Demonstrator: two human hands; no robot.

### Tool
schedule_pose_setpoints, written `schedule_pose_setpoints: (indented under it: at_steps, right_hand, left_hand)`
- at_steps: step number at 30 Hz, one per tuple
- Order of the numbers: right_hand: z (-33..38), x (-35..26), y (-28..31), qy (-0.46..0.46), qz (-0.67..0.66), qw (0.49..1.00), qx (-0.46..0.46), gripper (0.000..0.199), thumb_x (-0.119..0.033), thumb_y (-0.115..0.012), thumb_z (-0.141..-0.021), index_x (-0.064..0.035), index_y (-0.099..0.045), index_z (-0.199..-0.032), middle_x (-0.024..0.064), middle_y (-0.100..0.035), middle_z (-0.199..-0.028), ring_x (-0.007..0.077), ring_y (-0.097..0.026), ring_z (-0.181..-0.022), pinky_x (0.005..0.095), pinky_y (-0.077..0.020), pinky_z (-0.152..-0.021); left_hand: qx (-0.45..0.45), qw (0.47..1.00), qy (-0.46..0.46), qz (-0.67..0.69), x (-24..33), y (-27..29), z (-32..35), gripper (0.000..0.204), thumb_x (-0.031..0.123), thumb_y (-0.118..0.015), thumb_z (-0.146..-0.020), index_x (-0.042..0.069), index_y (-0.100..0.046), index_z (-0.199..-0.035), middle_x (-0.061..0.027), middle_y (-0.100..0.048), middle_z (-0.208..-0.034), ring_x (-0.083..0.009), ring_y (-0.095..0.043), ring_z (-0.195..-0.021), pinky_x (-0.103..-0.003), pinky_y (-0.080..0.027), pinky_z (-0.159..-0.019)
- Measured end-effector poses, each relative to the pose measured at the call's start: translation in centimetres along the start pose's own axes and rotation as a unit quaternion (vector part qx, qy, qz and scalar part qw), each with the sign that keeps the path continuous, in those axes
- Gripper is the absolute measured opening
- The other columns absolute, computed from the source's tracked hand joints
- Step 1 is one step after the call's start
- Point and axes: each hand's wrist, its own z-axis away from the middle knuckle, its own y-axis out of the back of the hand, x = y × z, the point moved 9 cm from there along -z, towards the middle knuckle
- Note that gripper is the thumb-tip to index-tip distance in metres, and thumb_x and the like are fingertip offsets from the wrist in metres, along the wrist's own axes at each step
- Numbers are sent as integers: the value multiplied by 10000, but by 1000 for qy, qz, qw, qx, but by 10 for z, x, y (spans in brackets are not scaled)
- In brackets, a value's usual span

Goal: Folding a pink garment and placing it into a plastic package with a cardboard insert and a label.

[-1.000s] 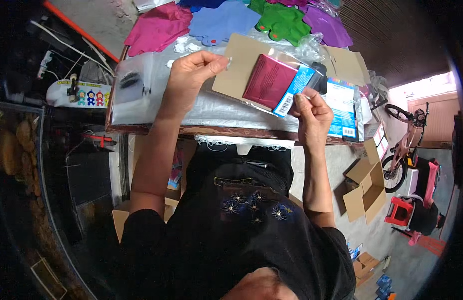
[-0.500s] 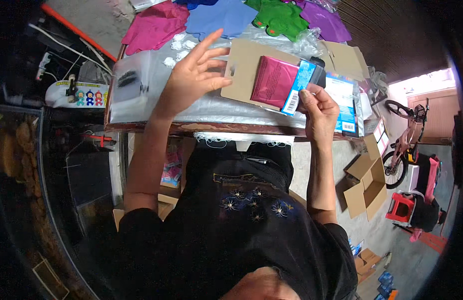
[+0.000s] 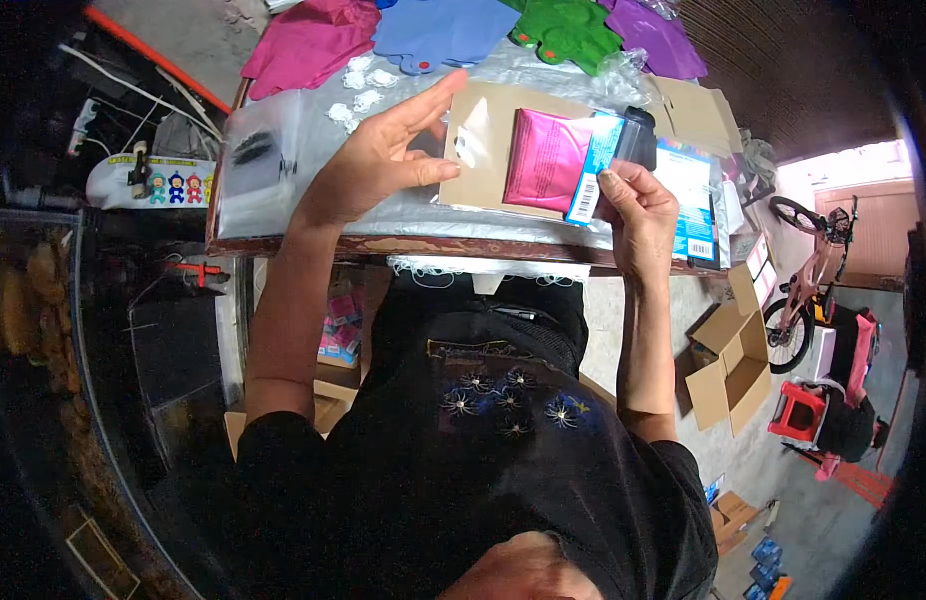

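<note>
A flat package (image 3: 488, 185) of brown cardboard in a clear sleeve is held up over the table. On it lie a shiny pink folded packet (image 3: 545, 160) and a blue label with a barcode. My right hand (image 3: 643, 210) pinches its right end between thumb and fingers, at the blue label. At the left end is my left hand (image 3: 388, 160), fingers stretched out and thumb apart. The thumb tip sits right by the package's edge; whether it touches I cannot tell.
On the plastic-covered table (image 3: 383, 225) lie pink, blue, green and purple cloths (image 3: 563, 35), small white bundles (image 3: 367, 100), a clear bag (image 3: 253, 150) with black items and more packaging (image 3: 688, 190). An open carton (image 3: 733, 370) stands on the floor at right; a bicycle (image 3: 808, 270) is beyond.
My left hand has lowered slightly, its fingers drawing closer together beside the package's left end. The package has tilted a little, and glare shows on its clear sleeve. My right hand keeps its hold.
</note>
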Motion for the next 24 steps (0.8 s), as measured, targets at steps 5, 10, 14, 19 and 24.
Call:
schedule_pose_setpoints:
  at_steps: [5, 10, 14, 19, 24]
  right_hand:
    - [-3, -2, -1, 2, 11, 1000, 0, 141, -50, -721, -937, 17, -723, -1060, 54, -723, -864, 116, -672, -712, 270, -579, -655]
    - [-3, 4, 1, -26, 17, 1000, -1, 142, -45, -739, -920, 9, -730, -1051, 52, -726, -864, 119, -678, -711, 268, -577, -655]
    - [-5, 5, 5, -19, 0, 1000, 8, 137, -43, -744, -915, 8, -733, -1042, 55, -728, -867, 123, -682, -708, 270, -578, -652]
    - [-5, 2, 7, -10, 23, 1000, 4, 138, -41, -746, -913, 10, -730, -1040, 60, -729, -869, 126, -684, -709, 273, -579, -648]
    - [-5, 1, 6, -4, 29, 1000, -2, 139, -40, -743, -915, 13, -728, -1043, 69, -735, -883, 129, -692, -719, 279, -586, -649]
  left_hand:
    - [-27, 998, 40, 44, -6, -6, -3, 933, -43, -697, -834, 8, -194, -1617, -153, -220, -1683, -221, -327, -1487, -359, -296, -1203]
    - [-5, 997, 3, 83, -6, -6, -4, 828, 28, -700, -895, -3, -257, -1594, -142, -411, -1543, -150, -469, -1205, -305, -425, -1025]
    - [53, 994, 55, 76, -25, 13, -7, 586, 101, -695, -952, -15, -443, -1467, -96, -618, -1290, -94, -574, -986, -248, -499, -873]
    - [71, 993, 87, 44, -39, 23, -8, 261, 152, -674, -994, -12, -634, -1194, -23, -703, -976, -73, -618, -848, -229, -490, -799]
    - [94, 994, 54, 7, -35, 19, -9, 196, 147, -656, -1006, -14, -664, -1118, -17, -704, -928, -72, -624, -846, -233, -496, -798]
